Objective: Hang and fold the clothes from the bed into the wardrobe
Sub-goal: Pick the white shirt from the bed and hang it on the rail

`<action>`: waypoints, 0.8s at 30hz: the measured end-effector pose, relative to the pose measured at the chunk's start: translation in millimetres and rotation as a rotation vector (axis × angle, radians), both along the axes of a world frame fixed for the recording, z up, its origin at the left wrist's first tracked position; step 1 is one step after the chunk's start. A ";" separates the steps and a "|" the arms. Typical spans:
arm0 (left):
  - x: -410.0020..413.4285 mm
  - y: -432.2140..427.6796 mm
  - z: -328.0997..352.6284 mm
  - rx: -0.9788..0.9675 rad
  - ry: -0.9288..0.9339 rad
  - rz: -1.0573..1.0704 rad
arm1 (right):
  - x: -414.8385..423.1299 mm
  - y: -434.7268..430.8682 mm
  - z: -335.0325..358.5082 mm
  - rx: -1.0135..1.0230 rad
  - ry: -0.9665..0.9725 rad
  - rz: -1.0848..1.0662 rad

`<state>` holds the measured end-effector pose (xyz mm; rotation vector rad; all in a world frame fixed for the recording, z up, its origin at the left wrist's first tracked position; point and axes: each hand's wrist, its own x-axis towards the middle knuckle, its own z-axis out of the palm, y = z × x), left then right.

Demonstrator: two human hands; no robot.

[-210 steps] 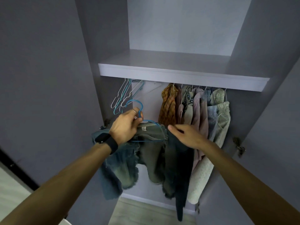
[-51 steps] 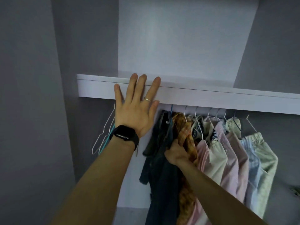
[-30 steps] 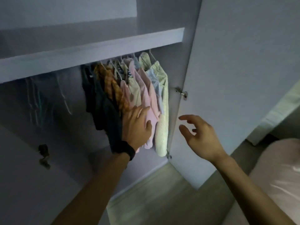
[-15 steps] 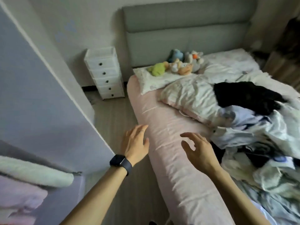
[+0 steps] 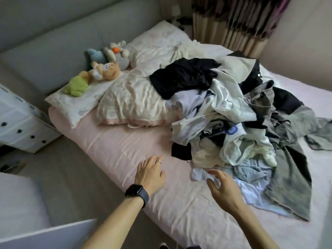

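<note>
Right hand (image 5: 222, 187) now over clothes (image 5: 233, 123) — fingers (image 5: 213, 172) blurred.

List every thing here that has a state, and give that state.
left hand, open, holding nothing.
right hand, open, fingers spread, at the pile's near edge.
clothes pile, unfolded, heaped on the bed.
black garment, crumpled on top of the pile.
pillow, creased, lying flat.
soft toys, lying by the headboard.
drawer unit, drawers shut.
</note>
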<state>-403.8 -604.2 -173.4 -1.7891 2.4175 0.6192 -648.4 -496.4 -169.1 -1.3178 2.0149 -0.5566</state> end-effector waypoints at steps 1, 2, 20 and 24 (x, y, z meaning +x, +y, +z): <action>-7.9 -5.4 -9.6 0.030 -0.022 -0.033 | -7.7 -0.2 -7.5 0.027 -0.005 -0.033; -21.5 -13.3 -24.9 0.067 -0.044 -0.083 | -18.6 1.9 -18.7 0.056 -0.006 -0.089; -85.0 -74.5 -271.5 0.327 -0.313 -0.475 | -54.9 -10.0 -256.0 0.490 0.031 -0.438; -77.9 -69.0 -328.4 0.292 -0.336 -0.470 | -59.8 -6.9 -320.5 0.439 0.151 -0.504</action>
